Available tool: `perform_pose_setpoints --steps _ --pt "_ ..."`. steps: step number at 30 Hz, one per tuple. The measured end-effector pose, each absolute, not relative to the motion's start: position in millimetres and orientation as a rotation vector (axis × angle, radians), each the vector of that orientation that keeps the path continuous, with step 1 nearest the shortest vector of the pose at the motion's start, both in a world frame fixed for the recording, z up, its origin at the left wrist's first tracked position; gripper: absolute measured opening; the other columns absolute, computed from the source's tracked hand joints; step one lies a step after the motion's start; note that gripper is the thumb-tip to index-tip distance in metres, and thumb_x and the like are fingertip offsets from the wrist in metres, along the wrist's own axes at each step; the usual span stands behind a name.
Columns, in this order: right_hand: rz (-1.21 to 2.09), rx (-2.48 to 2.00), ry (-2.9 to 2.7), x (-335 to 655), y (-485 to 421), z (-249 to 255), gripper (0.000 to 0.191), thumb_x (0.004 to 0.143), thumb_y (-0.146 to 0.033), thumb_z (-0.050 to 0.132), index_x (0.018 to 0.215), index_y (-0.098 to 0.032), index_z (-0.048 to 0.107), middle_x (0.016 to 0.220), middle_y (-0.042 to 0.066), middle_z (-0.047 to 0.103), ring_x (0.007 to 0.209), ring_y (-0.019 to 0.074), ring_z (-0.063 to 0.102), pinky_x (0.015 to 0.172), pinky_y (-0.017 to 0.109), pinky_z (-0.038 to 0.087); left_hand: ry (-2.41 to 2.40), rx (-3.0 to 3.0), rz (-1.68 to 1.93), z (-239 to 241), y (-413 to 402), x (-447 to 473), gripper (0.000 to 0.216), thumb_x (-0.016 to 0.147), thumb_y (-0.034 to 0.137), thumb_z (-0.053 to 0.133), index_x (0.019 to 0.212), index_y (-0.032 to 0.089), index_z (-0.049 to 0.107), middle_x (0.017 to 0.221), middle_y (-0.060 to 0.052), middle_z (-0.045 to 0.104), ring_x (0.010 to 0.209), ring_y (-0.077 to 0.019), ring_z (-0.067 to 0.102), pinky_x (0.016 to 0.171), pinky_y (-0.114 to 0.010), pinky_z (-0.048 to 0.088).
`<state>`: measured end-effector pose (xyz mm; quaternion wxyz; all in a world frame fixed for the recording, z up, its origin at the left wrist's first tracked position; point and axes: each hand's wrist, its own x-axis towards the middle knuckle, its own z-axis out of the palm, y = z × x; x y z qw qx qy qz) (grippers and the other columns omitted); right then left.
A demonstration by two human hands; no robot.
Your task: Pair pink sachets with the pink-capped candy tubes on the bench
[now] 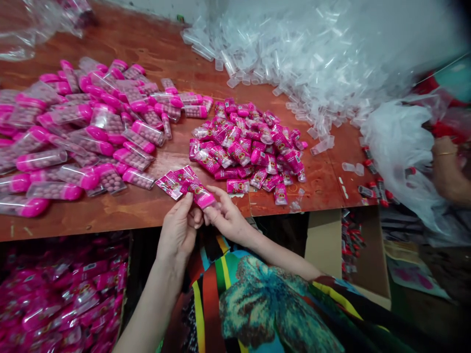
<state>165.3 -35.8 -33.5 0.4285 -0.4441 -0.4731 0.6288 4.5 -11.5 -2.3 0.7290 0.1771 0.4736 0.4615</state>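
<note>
My left hand and my right hand meet at the front edge of the wooden table. Both pinch a small bunch of pink sachets fanned out on the wood. The left fingers grip the bunch from below; the right fingers close on the pink sachet nearest them. Just behind lies a heap of the same pink sachets. To the left sits a big pile of clear tubes with pink caps, filled with small pinkish balls.
A mound of empty clear tubes fills the back right. Another person's hand works in a plastic bag at the right. A box of pink packs stands under the table at left. Cardboard box at right.
</note>
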Motion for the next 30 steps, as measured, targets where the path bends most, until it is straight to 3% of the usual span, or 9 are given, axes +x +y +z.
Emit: perform_pose_setpoints --steps 8,12,16,18,23,27,30 --pt "1.572 -1.074 -1.144 168 -35 -34 0.069 0.117 -0.071 0.078 0.165 -0.028 0.051 0.089 -0.006 0.064 0.076 0.0185 0.061 0.074 0.034 0.05 1.037 0.463 0.977 8 -12 3 0.072 0.07 0.075 0.118 0.071 0.018 0.075 0.051 0.001 0.058 0.05 -0.0126 0.055 0.047 -0.023 0.037" --pt "1.552 -1.151 -1.236 170 -38 -34 0.067 0.119 -0.063 0.077 0.169 -0.027 0.051 0.088 -0.006 0.062 0.074 0.0176 0.058 0.073 0.033 0.049 1.023 0.453 0.874 7 -12 4 0.077 0.063 0.075 0.122 0.066 0.019 0.07 0.047 0.004 0.051 0.047 -0.0088 0.047 0.046 -0.021 0.033" --pt "1.492 -1.23 -1.317 175 -37 -25 0.071 0.117 -0.05 0.084 0.175 -0.028 0.05 0.091 -0.005 0.064 0.076 0.0187 0.06 0.071 0.032 0.05 0.995 0.451 0.841 -1 -15 1 0.073 0.068 0.071 0.122 0.071 0.018 0.07 0.046 0.007 0.047 0.044 -0.0063 0.039 0.048 -0.021 0.033" --pt "1.59 -1.168 -1.264 179 -34 -21 0.074 0.116 -0.055 0.085 0.175 -0.028 0.049 0.09 -0.004 0.065 0.076 0.0182 0.061 0.068 0.03 0.049 0.969 0.46 0.821 -5 -16 -2 0.07 0.074 0.071 0.119 0.077 0.017 0.074 0.047 0.007 0.048 0.045 -0.0069 0.04 0.049 -0.021 0.034" --pt "1.991 -0.973 -1.056 185 -28 -18 0.082 0.119 -0.078 0.073 0.178 -0.029 0.045 0.082 -0.009 0.063 0.056 0.0117 0.038 0.052 0.023 0.03 0.979 0.459 0.776 -7 -16 -7 0.063 0.081 0.069 0.115 0.079 0.02 0.076 0.052 0.003 0.056 0.048 -0.0097 0.045 0.049 -0.022 0.035" --pt "1.597 -1.193 -1.289 180 -29 -19 0.075 0.114 -0.054 0.087 0.176 -0.028 0.054 0.087 -0.005 0.064 0.073 0.0184 0.059 0.066 0.031 0.05 1.026 0.445 0.839 -4 -16 0 0.059 0.079 0.061 0.116 0.076 0.021 0.072 0.049 0.006 0.05 0.045 -0.008 0.04 0.048 -0.021 0.031" --pt "1.612 -1.218 -1.299 178 -27 -19 0.079 0.113 -0.056 0.087 0.178 -0.028 0.053 0.085 -0.005 0.063 0.071 0.0191 0.059 0.064 0.031 0.048 1.048 0.421 0.868 -2 -17 7 0.06 0.074 0.06 0.118 0.079 0.021 0.073 0.047 0.011 0.044 0.041 -0.0052 0.03 0.046 -0.021 0.024"
